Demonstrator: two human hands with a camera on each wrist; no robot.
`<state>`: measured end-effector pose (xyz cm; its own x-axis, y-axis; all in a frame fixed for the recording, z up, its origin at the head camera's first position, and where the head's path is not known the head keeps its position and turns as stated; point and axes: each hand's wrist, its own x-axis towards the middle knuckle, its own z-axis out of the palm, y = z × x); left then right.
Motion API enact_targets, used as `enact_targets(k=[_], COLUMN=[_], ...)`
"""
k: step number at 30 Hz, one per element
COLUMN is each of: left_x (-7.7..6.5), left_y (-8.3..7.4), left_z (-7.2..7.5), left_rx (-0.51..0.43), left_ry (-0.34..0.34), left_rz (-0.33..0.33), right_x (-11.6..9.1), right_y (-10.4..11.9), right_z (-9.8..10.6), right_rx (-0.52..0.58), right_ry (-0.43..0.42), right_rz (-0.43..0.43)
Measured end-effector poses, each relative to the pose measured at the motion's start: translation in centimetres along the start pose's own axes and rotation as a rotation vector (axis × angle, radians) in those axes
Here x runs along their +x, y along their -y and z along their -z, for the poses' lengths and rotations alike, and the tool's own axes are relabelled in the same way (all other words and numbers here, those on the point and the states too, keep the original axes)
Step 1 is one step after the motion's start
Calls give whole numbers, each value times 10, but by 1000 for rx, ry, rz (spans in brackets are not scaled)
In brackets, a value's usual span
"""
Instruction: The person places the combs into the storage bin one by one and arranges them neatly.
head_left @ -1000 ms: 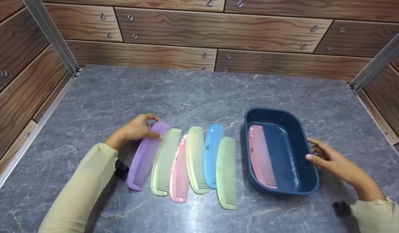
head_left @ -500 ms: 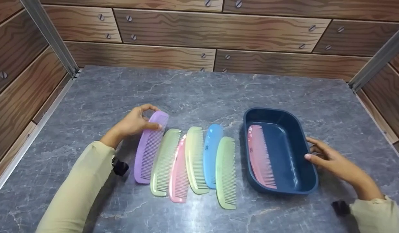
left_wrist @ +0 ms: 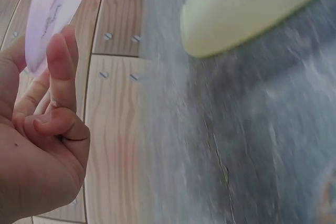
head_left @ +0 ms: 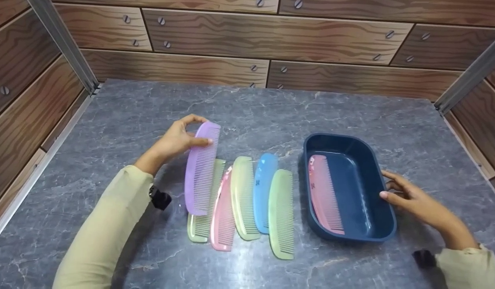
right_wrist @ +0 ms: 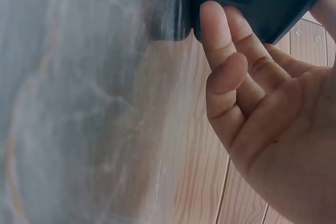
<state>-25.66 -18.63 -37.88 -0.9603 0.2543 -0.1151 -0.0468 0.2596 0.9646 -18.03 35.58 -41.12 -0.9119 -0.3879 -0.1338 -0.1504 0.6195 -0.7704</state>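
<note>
My left hand pinches a purple comb near its far end, thumb on the face toward me. The comb is lifted above the table and partly covers a green comb. In the left wrist view, the purple comb is between the fingers and thumb. To its right lie a pink comb, a pale yellow comb, a blue comb and another green comb. My right hand grips the right rim of a dark blue tub, fingers against its outer wall. Inside lies a pink comb.
The grey marbled table extends behind the combs and tub. Wood-patterned panels stand along the back and both sides, with metal posts at the corners.
My left hand has raised the purple comb off the table and carried it away from me and to the right, over the neighbouring green comb. The right hand and tub stay put.
</note>
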Motion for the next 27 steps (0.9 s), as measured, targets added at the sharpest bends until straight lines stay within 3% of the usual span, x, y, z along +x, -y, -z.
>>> enact_targets(k=[5,17,27], left_x=[5,11,21], left_y=[-9,-33,-54], left_z=[-9,-23,-43], left_rx=[-41,-82,-101], left_ry=[9,-56,-27], left_rz=[-10,-51,-50], right_x=[-1,0,0], right_y=[-1,0,0], right_z=[0,1,1], right_rx=[-12,14,28], right_ry=[-16,-5,-10], right_rz=[22,8,31])
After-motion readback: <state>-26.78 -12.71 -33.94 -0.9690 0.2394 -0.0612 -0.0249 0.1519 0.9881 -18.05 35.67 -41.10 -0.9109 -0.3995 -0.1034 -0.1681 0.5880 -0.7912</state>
